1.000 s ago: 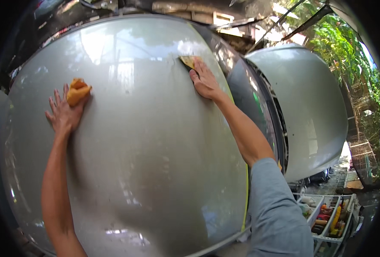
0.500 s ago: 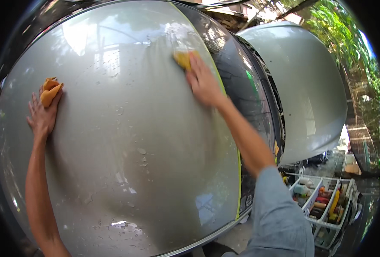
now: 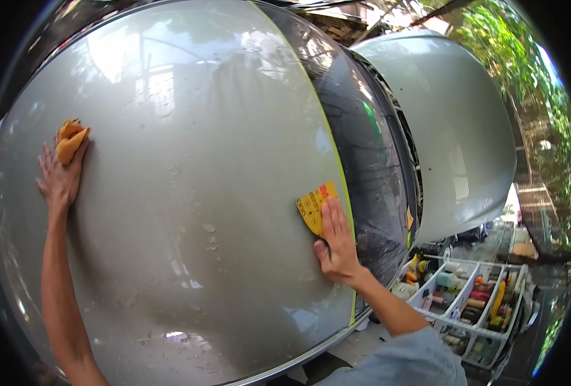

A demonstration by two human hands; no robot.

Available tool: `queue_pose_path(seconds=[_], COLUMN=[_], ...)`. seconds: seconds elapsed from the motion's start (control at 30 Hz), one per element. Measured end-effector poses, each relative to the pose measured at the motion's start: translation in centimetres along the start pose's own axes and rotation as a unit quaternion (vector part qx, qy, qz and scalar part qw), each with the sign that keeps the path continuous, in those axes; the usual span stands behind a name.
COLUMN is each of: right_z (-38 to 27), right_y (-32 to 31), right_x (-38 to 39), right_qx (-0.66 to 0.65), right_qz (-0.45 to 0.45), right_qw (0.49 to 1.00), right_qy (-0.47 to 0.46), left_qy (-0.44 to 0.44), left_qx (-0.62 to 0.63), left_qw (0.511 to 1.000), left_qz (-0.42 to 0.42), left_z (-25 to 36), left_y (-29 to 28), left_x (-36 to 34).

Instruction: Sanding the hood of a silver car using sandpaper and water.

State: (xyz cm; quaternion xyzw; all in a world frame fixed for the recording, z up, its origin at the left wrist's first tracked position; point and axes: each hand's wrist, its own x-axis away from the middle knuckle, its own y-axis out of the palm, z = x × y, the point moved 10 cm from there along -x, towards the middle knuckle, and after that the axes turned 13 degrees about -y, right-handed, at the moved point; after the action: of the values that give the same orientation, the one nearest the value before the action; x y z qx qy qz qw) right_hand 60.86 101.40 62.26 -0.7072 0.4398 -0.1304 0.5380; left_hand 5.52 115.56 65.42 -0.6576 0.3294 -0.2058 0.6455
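Over on the left, the left hand (image 3: 60, 179) stays flat on the silver car roof (image 3: 234, 154), fingers spread, an orange cloth (image 3: 71, 145) bunched at its thumb side; whether that grip pinches the cloth, I can't tell. Farther right, the right hand (image 3: 339, 249) has just swept nearer the person, its grip clamped on a yellow sheet (image 3: 314, 209) against the roof, close beside a yellow-green strip (image 3: 328, 125). The rubbing seems to have reached a nearer stretch.

Left fingers (image 3: 48, 156) apart (right fingers (image 3: 337, 220) together)
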Motion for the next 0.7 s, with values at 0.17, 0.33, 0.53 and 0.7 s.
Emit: queue_pose_path(seconds=[0.17, 0.33, 0.53, 0.7], right_z=[8.5, -1.3, -7.8, -2.4], right_y=[0.4, 4.0, 3.9, 2.6], right_x=[-17.9, -11.7, -5.9, -13.2], right_qx=[0.105, 0.075, 0.05, 0.178], right_qz=[0.021, 0.001, -0.05, 0.025], right_qw=[0.994, 0.997, 0.998, 0.984], right_qy=[0.008, -0.034, -0.004, -0.004], left_qy=[0.019, -0.004, 0.004, 0.016], left_qx=[0.034, -0.005, 0.025, 0.069], left_qw=[0.999, 1.0, 1.0, 0.997], left_qz=[-0.026, -0.02, -0.015, 0.013], left_z=[5.0, 1.9, 2.9, 4.8], left_y=[0.9, 0.7, 0.1, 2.2], left_x=[1.9, 0.7, 1.1, -0.8])
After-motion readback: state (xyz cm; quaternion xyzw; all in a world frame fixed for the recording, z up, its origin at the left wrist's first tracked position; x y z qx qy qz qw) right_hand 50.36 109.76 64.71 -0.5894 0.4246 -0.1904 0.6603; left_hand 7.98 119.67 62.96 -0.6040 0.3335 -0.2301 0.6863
